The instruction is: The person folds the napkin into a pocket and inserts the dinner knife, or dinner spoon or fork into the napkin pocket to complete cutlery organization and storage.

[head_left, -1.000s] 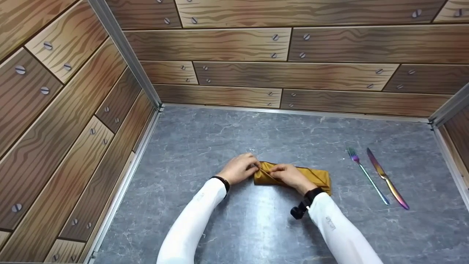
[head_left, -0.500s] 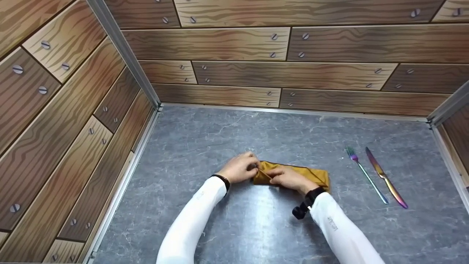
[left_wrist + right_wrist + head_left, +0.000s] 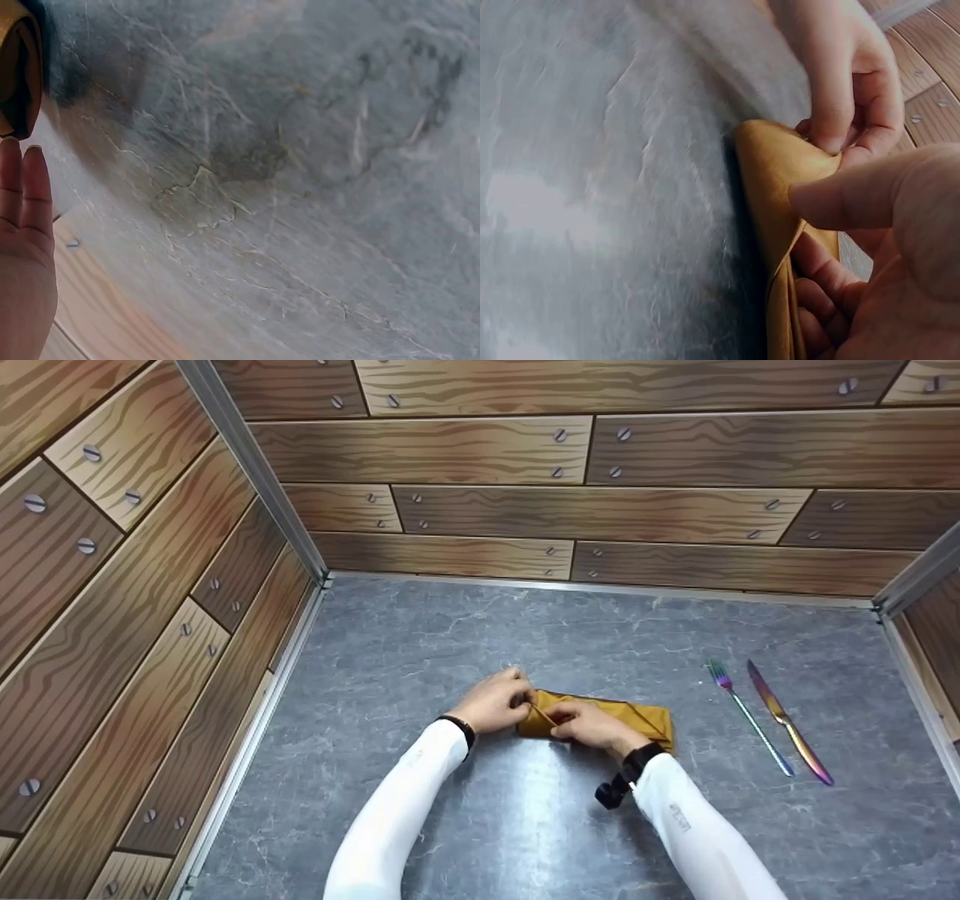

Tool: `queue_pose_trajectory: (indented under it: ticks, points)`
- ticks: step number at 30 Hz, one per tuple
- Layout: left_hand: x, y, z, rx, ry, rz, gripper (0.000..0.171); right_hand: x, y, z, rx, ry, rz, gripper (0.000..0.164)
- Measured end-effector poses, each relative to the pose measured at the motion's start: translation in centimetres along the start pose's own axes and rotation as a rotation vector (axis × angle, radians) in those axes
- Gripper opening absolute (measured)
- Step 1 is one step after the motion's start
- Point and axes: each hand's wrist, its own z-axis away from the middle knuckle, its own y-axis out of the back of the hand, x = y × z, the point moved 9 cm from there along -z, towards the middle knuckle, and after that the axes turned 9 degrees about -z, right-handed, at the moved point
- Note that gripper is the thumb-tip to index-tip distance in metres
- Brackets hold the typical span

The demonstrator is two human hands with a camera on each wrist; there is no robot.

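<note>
A mustard-yellow cloth [image 3: 654,721], folded into a long strip, lies on the grey marbled table. At its left end, my left hand [image 3: 491,703] pinches the edge between thumb and fingers. My right hand [image 3: 596,725] holds a fold a little further right. In the right wrist view, the right thumb presses on top of the cloth [image 3: 769,176] while the fingers are tucked under the fold; the left hand [image 3: 847,67] pinches the corner beyond. Only a few left fingers [image 3: 34,187] and a curled cloth end show in the left wrist view.
To the right of the cloth lie a rainbow-coloured fork [image 3: 750,716] and a matching knife [image 3: 782,720], side by side and slanted. Wood-patterned walls [image 3: 480,514] with metal edging enclose the table [image 3: 420,622] at the back and sides.
The right fingers have slid slightly down and further into the fold near the cloth's left end. The left hand has stayed at that end. Fork and knife have not moved.
</note>
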Motion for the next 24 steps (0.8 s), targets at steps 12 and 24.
queue_pose_trajectory:
  ticks: [12,24]
  points:
    - [0.01,-0.03,0.13,-0.001,0.007,0.015,0.012,-0.12,-0.21,-0.37,0.039,-0.071,0.212,0.038]
    - [0.05,-0.43,-0.01,-0.026,0.025,0.011,0.009,-0.24,-0.38,-0.49,0.066,-0.076,0.237,0.037]
